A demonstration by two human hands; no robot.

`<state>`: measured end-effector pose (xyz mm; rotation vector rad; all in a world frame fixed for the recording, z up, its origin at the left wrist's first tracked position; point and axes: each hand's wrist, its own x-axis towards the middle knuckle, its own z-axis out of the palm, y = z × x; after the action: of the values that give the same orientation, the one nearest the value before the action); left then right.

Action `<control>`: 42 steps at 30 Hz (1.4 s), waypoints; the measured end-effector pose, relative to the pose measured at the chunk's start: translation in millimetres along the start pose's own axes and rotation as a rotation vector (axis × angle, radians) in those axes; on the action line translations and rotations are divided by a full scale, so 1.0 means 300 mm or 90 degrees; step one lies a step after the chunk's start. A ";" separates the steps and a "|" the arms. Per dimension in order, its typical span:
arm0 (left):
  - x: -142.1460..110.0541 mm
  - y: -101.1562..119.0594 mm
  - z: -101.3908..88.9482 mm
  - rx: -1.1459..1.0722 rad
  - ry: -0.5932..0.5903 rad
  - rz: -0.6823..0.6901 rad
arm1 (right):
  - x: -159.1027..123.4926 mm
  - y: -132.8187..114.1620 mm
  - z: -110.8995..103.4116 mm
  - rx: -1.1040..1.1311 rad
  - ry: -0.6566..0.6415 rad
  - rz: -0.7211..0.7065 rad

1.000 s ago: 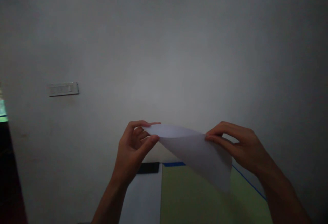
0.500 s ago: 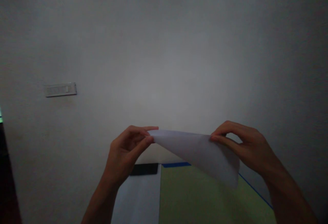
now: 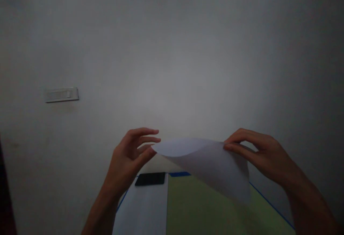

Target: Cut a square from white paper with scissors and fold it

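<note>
A curled white sheet of paper (image 3: 204,159) is held up in the air between my two hands. My right hand (image 3: 258,150) pinches its upper edge between thumb and fingers at the right. At the left, the paper's pointed corner meets the thumb of my left hand (image 3: 130,152), apparently held lightly against a finger behind it. The index and middle fingers of that hand are raised and spread off the sheet. The paper's lower right part hangs down below my right hand.
Below the paper is a table with a green surface (image 3: 188,206) and a white strip (image 3: 145,206) at left, edged by blue tape (image 3: 180,174). A flat black object like a phone (image 3: 150,179) lies at the strip's far end. Behind is a wall with a switch plate (image 3: 61,94).
My left index and middle fingers have lifted and spread away from the paper. The sheet's left end has curled open wider, while my right hand keeps its pinch.
</note>
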<state>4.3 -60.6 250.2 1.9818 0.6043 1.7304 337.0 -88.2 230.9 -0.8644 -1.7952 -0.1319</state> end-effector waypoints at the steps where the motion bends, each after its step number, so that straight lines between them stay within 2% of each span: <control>1: 0.000 -0.004 0.011 -0.036 -0.020 -0.023 | 0.002 -0.004 0.002 0.002 0.007 0.001; 4: -0.008 -0.026 0.062 -0.161 -0.116 -0.067 | 0.005 -0.016 0.016 0.008 0.043 0.010; 6: -0.018 -0.035 0.108 -0.207 -0.143 -0.066 | 0.005 -0.026 0.026 0.009 0.072 0.017; 10: -0.041 -0.029 0.203 -0.245 -0.110 -0.077 | 0.014 -0.063 0.037 0.019 0.108 0.024; 13: -0.054 -0.034 0.237 -0.240 -0.054 -0.096 | 0.022 -0.095 0.045 0.039 0.083 0.028; 17: -0.070 -0.076 0.224 -0.221 -0.011 -0.117 | 0.014 -0.118 0.076 0.069 0.036 0.041; 21: -0.083 -0.101 0.211 -0.206 0.042 -0.125 | -0.004 -0.117 0.103 0.074 0.037 0.036; 27: -0.090 -0.082 0.225 -0.166 0.057 -0.099 | -0.017 -0.125 0.105 0.030 0.023 0.035; 34: -0.086 -0.080 0.228 -0.171 0.087 -0.114 | -0.017 -0.137 0.092 -0.007 -0.010 -0.001; 42: -0.082 -0.068 0.243 -0.170 0.110 -0.117 | -0.029 -0.155 0.073 -0.031 0.007 -0.053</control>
<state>72.8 -61.5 209.8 1.5590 0.5601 1.7763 293.0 -115.9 228.8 -0.8218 -1.8252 -0.2349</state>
